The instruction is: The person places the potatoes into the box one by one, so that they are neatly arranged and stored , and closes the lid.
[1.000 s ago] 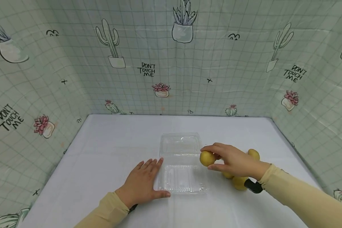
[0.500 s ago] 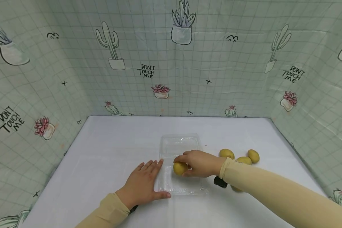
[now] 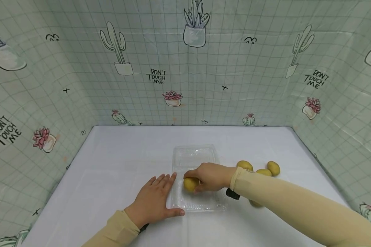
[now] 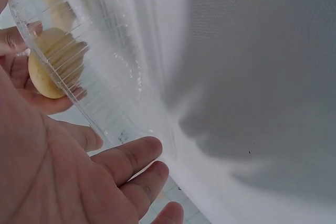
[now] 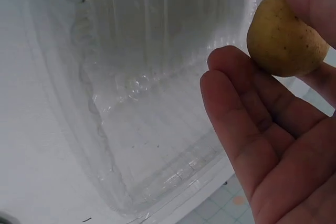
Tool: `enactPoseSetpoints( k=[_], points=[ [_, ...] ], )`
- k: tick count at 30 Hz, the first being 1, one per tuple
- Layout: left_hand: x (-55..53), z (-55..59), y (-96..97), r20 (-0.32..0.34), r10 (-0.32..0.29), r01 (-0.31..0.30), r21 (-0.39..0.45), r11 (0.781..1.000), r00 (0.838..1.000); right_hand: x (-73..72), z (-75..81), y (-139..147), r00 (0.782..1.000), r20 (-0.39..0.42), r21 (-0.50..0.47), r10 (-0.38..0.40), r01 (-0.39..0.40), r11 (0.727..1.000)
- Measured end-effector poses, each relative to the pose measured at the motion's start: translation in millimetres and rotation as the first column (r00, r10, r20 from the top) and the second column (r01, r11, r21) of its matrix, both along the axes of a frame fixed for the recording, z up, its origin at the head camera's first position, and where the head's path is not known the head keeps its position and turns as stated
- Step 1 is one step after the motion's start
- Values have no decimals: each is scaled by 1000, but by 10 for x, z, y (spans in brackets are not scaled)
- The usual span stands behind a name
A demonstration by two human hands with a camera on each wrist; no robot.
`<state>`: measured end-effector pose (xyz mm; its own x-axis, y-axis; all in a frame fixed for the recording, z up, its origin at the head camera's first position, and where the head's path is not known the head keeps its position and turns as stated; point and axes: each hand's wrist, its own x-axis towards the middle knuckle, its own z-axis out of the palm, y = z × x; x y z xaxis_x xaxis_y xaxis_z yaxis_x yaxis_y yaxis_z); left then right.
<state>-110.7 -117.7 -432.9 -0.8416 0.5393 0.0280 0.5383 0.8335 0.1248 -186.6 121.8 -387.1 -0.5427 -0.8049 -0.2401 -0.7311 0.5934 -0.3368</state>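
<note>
A clear plastic clamshell container [image 3: 201, 203] lies unfolded on the white table, its lid half [image 3: 194, 156] on the far side. My right hand [image 3: 214, 176] pinches a small yellow-brown potato [image 3: 190, 184] between thumb and fingers over the left part of the near half. Close up in the right wrist view, the potato [image 5: 286, 35] has a speckled skin. My left hand [image 3: 154, 199] is flat beside the container's left edge, fingers straight and thumb spread along the near corner. Through the ribbed plastic wall, the left wrist view shows the held potato [image 4: 58, 64].
Several more potatoes [image 3: 245, 165] lie to the right of the container; one near the forearm is mostly hidden by the right sleeve [image 3: 275, 193]. A fabric backdrop [image 3: 198, 75] with cactus drawings encloses the table at the back and sides.
My right hand has carried the potato leftward from beside the container to over its near half, then slightly further left. The left hand has stayed in place.
</note>
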Motion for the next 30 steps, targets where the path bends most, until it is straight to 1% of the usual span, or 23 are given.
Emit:
enactPoseSetpoints(
  k=[2, 6, 13, 17, 20, 23, 30],
  points=[
    [1, -1, 0, -1, -1, 1, 5, 1000, 1000, -7, -11, -21, 1000, 2, 22, 3, -3, 1000],
    [3, -1, 0, 8, 3, -3, 9, 1000, 1000, -19, -41, -77, 1000, -21, 60, 22, -21, 998],
    [0, -11, 0, 15, 1, -1, 17, 1000, 1000, -6, -74, -182, 991, -121, 127, 52, -37, 991],
    [0, -14, 4, 14, -4, 4, 18, 1000, 1000, 11, -85, -217, 986, -162, 171, 49, -21, 985],
    [2, -20, 5, 0, -3, 3, 4, 1000, 1000, 12, -103, -225, 984, -173, 182, 37, -5, 983],
    [3, -28, 2, -14, 1, -1, -8, 1000, 1000, 13, -113, -225, 983, -179, 178, 41, -8, 984],
    [8, -25, 6, -6, 0, 0, -3, 1000, 1000, -1, -117, -204, 980, -194, 178, 55, -20, 984]
  ],
)
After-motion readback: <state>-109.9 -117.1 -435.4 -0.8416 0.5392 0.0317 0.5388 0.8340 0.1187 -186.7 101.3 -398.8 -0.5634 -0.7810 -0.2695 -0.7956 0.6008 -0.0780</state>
